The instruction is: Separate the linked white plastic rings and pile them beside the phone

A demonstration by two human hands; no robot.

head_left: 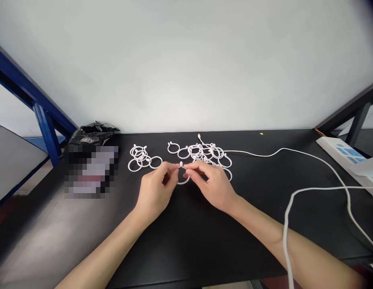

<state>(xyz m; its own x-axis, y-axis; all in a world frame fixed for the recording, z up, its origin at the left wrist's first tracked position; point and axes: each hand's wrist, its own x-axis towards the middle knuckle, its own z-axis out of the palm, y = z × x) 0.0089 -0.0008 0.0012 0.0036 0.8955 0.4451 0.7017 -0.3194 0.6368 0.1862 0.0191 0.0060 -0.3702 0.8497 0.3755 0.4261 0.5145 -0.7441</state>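
Between my two hands is a white plastic ring with a small knobbed clasp at its top, like a shower curtain ring. My left hand pinches its left side near the clasp with thumb and fingers. On the opposite side, my right hand pinches the ring close to the same clasp. Whether the clasp is fastened is too small to tell. Just beyond my right hand lies a tangled pile of similar white rings. A smaller group of white rings lies beyond my left hand.
A black table carries everything. At left are a crumpled black plastic bag and a pixelated item. A white cable runs to the right, and another crosses over my right forearm. A white power strip sits at the right edge.
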